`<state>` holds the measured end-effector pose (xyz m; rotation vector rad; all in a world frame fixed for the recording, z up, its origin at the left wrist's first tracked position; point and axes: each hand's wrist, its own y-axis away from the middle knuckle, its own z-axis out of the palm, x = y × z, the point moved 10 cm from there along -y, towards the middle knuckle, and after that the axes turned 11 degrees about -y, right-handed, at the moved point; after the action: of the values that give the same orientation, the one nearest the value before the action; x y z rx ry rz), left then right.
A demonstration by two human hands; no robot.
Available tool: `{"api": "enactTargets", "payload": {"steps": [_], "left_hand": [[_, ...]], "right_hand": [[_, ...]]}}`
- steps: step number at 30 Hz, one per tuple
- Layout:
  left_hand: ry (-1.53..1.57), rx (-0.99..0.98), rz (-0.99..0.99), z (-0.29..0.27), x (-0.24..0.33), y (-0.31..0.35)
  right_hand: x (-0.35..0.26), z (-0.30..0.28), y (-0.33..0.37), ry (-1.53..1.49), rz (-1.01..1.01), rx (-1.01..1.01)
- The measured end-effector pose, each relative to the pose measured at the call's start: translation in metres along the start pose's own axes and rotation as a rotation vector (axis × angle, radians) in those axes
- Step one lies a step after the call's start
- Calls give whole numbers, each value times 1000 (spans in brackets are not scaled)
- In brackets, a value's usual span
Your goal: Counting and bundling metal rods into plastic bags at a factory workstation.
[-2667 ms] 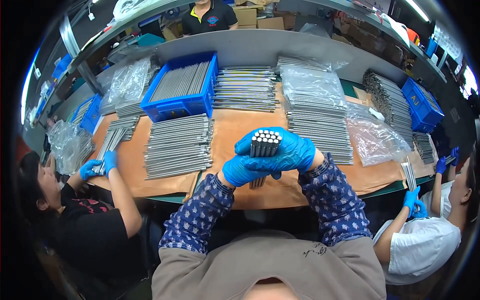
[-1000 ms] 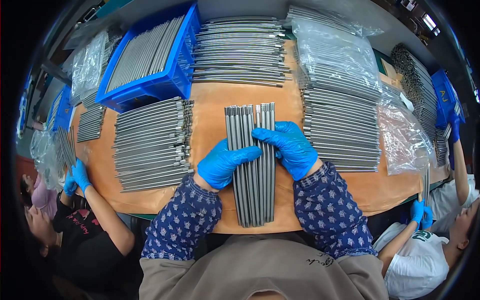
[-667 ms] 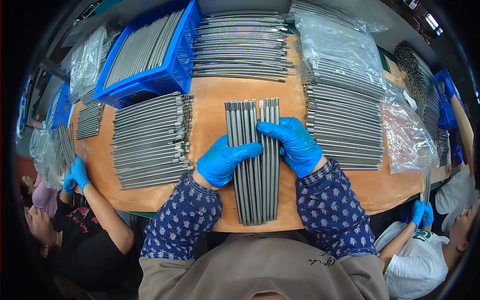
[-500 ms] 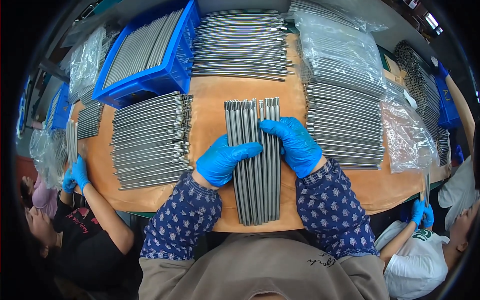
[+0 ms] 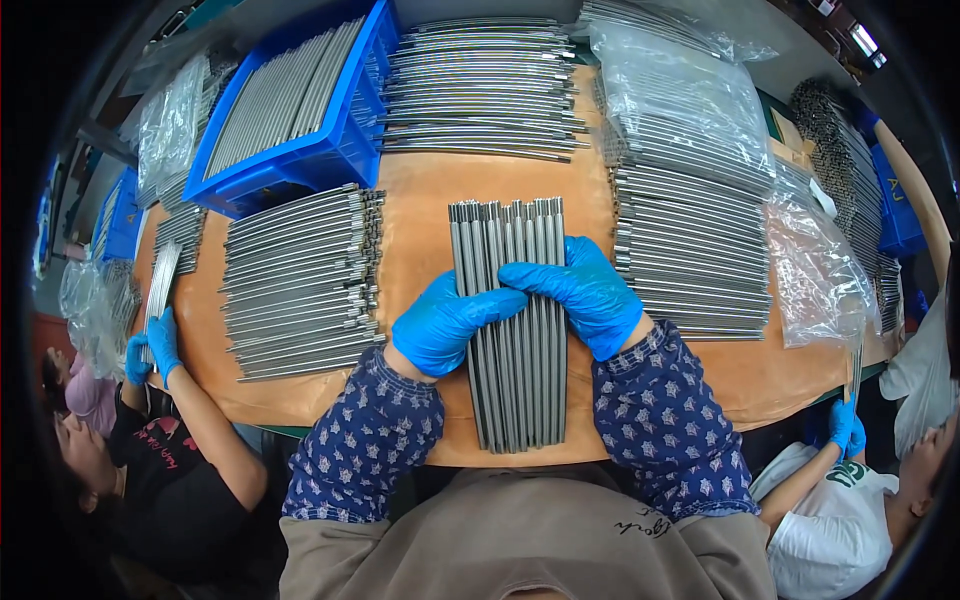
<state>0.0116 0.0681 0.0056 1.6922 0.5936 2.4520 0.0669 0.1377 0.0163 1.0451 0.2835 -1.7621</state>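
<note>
Between my two blue-gloved hands is a bundle of thin metal rods (image 5: 515, 380), standing lengthwise in front of me with its threaded-looking ends at the top. My left hand (image 5: 450, 320) is closed round the bundle's left side, thumb across the front. Round the right side my right hand (image 5: 585, 295) is closed, its thumb laid over the rods and meeting the left thumb near the middle. The fingers behind the bundle are hidden. To the left lies a row of similar rods (image 5: 295, 285), and another row (image 5: 690, 250) lies to the right.
A blue bin (image 5: 265, 185) full of rods stands at the back left. More rods (image 5: 480, 90) are stacked at the far middle. Clear plastic film (image 5: 680, 85) covers rods at the back right. Co-workers' gloved hands (image 5: 160, 345) hold rods at the left, others (image 5: 845, 425) at the right.
My right thumb has slid left across the rods to meet the left thumb. The bundle's top has spread slightly to the right. The left co-worker's rods have tilted.
</note>
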Motion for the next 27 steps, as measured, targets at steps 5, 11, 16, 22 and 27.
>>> {"api": "enactTargets", "payload": {"steps": [5,11,16,22,27], "left_hand": [[-10,17,-21,-1,0,2],[6,35,-21,-2,1,3],[18,44,-15,-2,1,2],[13,22,-13,0,1,0],[6,35,-7,1,1,0]], "right_hand": [[2,0,0,-68,19,-26],[8,-7,2,-169,104,-7],[15,-4,-1,-247,153,-15],[4,3,0,-31,67,-30],[5,-3,0,-64,38,8]]}}
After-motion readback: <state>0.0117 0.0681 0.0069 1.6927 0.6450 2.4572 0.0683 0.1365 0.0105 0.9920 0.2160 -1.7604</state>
